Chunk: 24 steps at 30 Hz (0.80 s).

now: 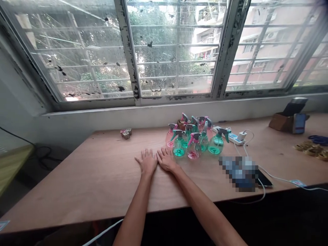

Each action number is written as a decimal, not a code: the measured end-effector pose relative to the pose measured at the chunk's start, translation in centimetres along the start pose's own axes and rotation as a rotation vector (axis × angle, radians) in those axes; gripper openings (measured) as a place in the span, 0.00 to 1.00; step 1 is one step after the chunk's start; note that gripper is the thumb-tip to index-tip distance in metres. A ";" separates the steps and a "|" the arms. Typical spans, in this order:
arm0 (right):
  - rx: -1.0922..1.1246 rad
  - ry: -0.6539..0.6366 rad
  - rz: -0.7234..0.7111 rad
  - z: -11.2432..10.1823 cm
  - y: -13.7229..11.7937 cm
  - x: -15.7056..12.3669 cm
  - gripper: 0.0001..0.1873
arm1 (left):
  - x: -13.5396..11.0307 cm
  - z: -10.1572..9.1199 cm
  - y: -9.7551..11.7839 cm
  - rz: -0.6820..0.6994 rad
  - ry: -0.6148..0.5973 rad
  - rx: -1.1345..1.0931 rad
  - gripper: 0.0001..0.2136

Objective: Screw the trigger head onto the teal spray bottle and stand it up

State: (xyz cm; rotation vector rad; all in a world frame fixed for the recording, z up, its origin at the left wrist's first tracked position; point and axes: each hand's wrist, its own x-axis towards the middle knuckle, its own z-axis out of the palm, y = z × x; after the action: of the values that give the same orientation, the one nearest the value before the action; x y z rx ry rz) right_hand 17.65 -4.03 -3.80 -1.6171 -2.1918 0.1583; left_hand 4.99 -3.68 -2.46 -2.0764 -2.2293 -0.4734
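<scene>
My left hand (148, 161) lies flat on the wooden table (84, 177), fingers spread and holding nothing. Close beside it, my right hand (166, 159) also rests palm down with its fingers stretched out. Just right of my right hand stands a cluster of several small spray bottles. Nearest to it are a green spray bottle (179, 147) and a clear one with a pink trigger head (194, 148). Another green spray bottle (216, 145) stands at the cluster's right side. The bottles behind partly hide one another.
Small blocks (125, 133) sit at the back left. A white power strip (235, 138) with cables lies behind the bottles. Toward the right are a phone (265, 179), a cardboard box (281, 122) and brownish objects (314, 150). Windows (176, 48) line the wall behind.
</scene>
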 end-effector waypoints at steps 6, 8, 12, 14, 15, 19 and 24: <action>-0.011 -0.018 0.010 -0.2 0.0 0.2 0.28 | 1.9 0.6 0.1 -0.013 0.036 0.028 0.24; -0.015 -0.020 0.010 -0.1 0.1 0.4 0.28 | 2.7 0.8 0.2 -0.013 0.039 0.029 0.23; -0.024 -0.024 0.018 0.2 0.2 0.8 0.28 | 4.4 1.1 0.1 -0.066 0.038 0.032 0.25; -0.034 -0.022 0.023 0.2 0.2 0.9 0.29 | 5.3 1.2 0.0 -0.110 0.034 0.030 0.27; -0.040 -0.019 0.021 0.2 0.2 0.9 0.29 | 5.7 1.3 -0.1 -0.130 0.033 0.028 0.27; -0.072 0.011 -0.011 0.0 0.0 1.2 0.29 | 7.2 1.4 -0.5 -0.181 0.040 0.012 0.30; -0.113 0.049 -0.030 0.2 -0.4 2.9 0.29 | 8.2 1.4 -0.9 -0.197 0.079 -0.019 0.28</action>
State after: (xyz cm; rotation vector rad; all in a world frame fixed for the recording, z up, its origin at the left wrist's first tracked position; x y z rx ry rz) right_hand 16.51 -1.46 -3.11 -1.6283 -2.2222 -0.0140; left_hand 3.52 4.55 -1.88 -1.8200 -2.4020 -0.5799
